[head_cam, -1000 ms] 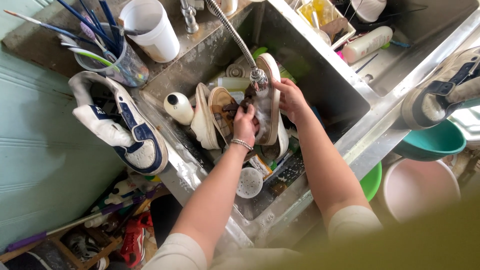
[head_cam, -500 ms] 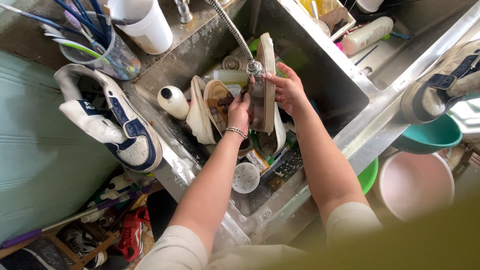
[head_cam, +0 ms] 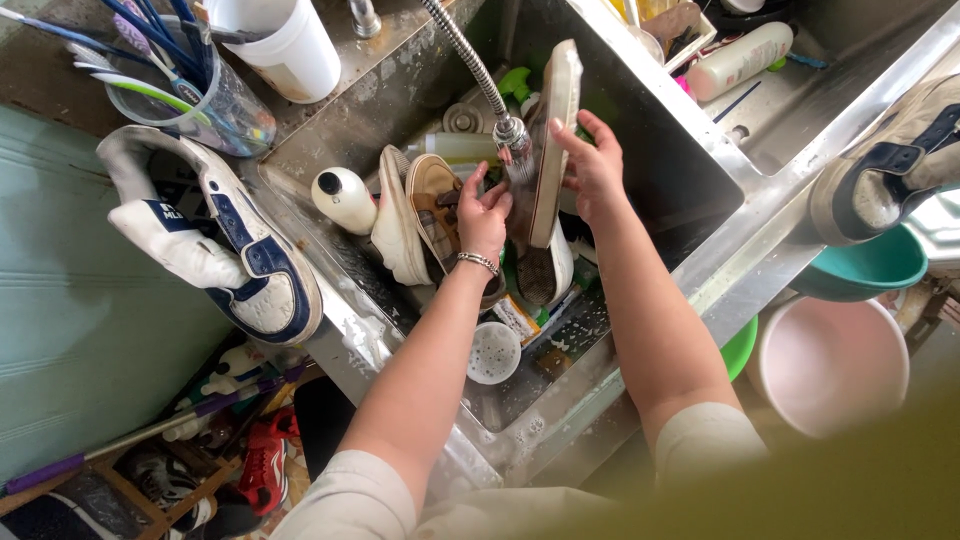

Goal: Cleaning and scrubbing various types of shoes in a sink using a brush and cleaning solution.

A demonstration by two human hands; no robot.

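Both hands are gripping a pale shoe (head_cam: 548, 140) on edge in the sink (head_cam: 640, 180), under the flexible faucet (head_cam: 480, 80): left hand (head_cam: 485, 215) at seven o'clock, right hand (head_cam: 592, 165) at three. Rinsing is looking underway; another tan shoe (head_cam: 425, 215) is waiting at nine o'clock.

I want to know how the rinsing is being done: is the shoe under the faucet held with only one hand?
No: both the left hand and the right hand grip the shoe beneath the faucet head.

One camera sits on my head, looking steeply down and close over my forearms into the steel sink (head_cam: 640, 160). The sink runs toward 1 o'clock; the floor shows at 7 o'clock.
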